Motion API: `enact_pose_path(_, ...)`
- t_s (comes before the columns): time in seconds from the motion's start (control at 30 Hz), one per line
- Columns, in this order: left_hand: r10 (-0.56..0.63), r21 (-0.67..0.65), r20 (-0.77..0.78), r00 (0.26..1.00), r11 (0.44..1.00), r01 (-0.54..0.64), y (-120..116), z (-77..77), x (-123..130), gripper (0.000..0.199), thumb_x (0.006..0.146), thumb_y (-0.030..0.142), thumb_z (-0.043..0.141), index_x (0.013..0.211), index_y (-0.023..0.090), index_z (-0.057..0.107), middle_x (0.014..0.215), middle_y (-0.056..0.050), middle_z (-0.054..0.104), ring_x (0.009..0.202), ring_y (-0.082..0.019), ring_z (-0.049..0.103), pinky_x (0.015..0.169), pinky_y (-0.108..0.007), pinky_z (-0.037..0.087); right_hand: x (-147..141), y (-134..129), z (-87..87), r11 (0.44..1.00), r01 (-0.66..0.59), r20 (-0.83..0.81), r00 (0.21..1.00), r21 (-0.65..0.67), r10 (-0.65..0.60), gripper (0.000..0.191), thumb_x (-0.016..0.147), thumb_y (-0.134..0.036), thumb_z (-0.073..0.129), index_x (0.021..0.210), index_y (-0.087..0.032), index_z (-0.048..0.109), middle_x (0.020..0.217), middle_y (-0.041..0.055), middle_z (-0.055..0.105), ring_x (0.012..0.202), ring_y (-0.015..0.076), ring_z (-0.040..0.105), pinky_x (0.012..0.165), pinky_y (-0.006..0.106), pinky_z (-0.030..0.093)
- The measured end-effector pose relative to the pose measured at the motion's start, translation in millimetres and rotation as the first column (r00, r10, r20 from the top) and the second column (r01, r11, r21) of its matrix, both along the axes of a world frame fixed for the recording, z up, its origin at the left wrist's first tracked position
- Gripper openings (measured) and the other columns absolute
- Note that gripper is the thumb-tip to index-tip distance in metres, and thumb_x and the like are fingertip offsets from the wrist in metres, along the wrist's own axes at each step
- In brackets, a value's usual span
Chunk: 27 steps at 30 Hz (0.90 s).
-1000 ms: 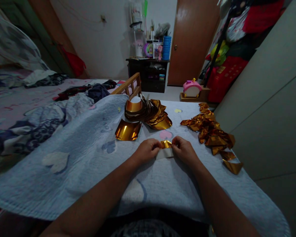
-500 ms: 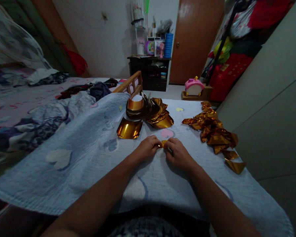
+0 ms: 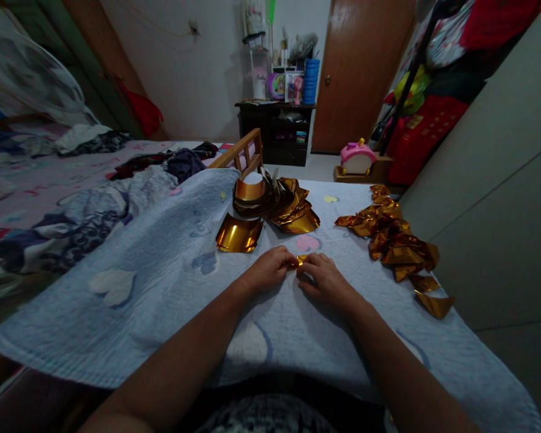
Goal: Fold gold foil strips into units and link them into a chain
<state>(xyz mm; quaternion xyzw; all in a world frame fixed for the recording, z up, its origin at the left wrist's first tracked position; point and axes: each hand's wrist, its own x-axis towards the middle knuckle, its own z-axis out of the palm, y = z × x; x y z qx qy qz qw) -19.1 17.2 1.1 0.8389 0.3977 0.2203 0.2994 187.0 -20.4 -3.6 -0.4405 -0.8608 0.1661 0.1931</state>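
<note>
A small piece of gold foil [image 3: 300, 260] lies between my two hands, mostly covered by the fingers. My left hand [image 3: 275, 264] pinches its left end. The fingers of my right hand [image 3: 320, 273] are bent over its right end, thumb below. Beyond my hands, a short stack of curved gold sheets [image 3: 238, 233] rests on the blue cloth [image 3: 162, 300]. Behind it stands a larger fanned pile of gold sheets [image 3: 297, 210]. Folded gold foil pieces [image 3: 401, 246] form a heap on the right side of the cloth.
A wooden rail [image 3: 238, 150] stands behind the gold sheets. At left is a bed [image 3: 31, 174] with rumpled clothes and a fan [image 3: 36, 66]. A pink toy [image 3: 357, 159] sits on a box past the far edge; a pale cabinet [image 3: 491, 180] borders the right.
The thumb and fingers of my right hand have shifted on the foil, and less of the piece shows below them. The whole view has moved slightly.
</note>
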Motion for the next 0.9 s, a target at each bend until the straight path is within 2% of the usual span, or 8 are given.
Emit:
enact_pose_path(0.17,-0.003,-0.005,-0.003,1.000,1.000,0.003,0,1.5,0,0.032,0.080,0.000,0.052,0.096,0.015,0.076,0.094,-0.006,0.067,0.092,-0.018,0.063,0.086,-0.029,0.050,2,-1,1.2,1.000,-0.008,0.005,1.000,-0.023,0.008,0.027,0.077,-0.014,0.069,0.104,-0.021,0.067,0.115,0.0092,0.062,0.105,0.0260,0.051,0.090,0.040,0.041)
enact_pose_path(0.53,-0.028,-0.029,0.025,0.999,0.999,0.028,-2,4.0,-2,0.044,0.067,-0.003,0.048,0.096,0.014,0.076,0.089,-0.004,0.063,0.083,-0.016,0.059,0.082,-0.029,0.049,-1,3,-0.4,0.998,-0.011,0.031,0.999,0.056,0.009,0.015,0.082,-0.012,0.066,0.096,-0.019,0.068,0.104,0.0081,0.064,0.096,0.0227,0.054,0.087,0.037,0.042)
enact_pose_path(0.77,-0.071,-0.052,-0.001,0.997,0.996,0.071,0,6.8,-4,0.042,0.067,0.000,0.051,0.099,0.014,0.074,0.092,-0.005,0.062,0.091,-0.019,0.059,0.086,-0.030,0.049,-4,5,-1.8,0.998,0.020,0.039,0.999,0.065,-0.022,0.011,0.086,-0.013,0.065,0.094,-0.019,0.069,0.102,0.0076,0.065,0.095,0.0218,0.055,0.085,0.035,0.042)
enact_pose_path(0.9,-0.128,-0.042,-0.012,0.992,0.991,0.128,0,8.6,-9,0.038,0.072,0.007,0.059,0.107,0.016,0.072,0.100,-0.006,0.062,0.099,-0.021,0.060,0.093,-0.033,0.049,-3,9,-2.6,0.999,0.018,-0.001,1.000,0.037,-0.018,0.011,0.088,-0.013,0.061,0.094,-0.019,0.069,0.097,0.0067,0.064,0.094,0.0206,0.056,0.084,0.033,0.042)
